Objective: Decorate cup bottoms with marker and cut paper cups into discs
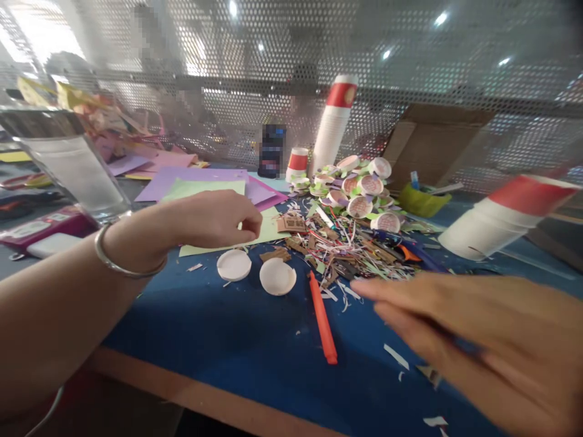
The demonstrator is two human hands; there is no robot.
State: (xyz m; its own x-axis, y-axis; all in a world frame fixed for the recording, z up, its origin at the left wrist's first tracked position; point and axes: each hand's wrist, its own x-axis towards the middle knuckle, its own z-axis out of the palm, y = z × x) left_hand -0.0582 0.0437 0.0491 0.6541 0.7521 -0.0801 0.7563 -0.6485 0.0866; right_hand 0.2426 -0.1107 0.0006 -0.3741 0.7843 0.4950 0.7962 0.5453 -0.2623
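My left hand (pixel 218 215), a silver bangle at its wrist, hovers over sheets of green paper (pixel 204 189) with its fingers loosely curled and nothing visible in them. Just below it, two small white paper cup bottoms (pixel 234 265) lie side by side on the blue table (pixel 255 352). My right hand (pixel 464 328), smeared by motion, stretches in from the right with its fingers extended and holds nothing I can see. Between the hands lies an orange-red marker (pixel 323 321). Its upper end touches a heap of paper shreds (pixel 350 243).
Behind the shreds are a pile of cut cup pieces (pixel 359 188) and a tall stack of paper cups (pixel 334 124). More stacked cups (pixel 505 218) lean at right, near a green bowl (pixel 423 200). A lidded glass jar (pixel 75 170) stands left. Perforated metal panels form the back.
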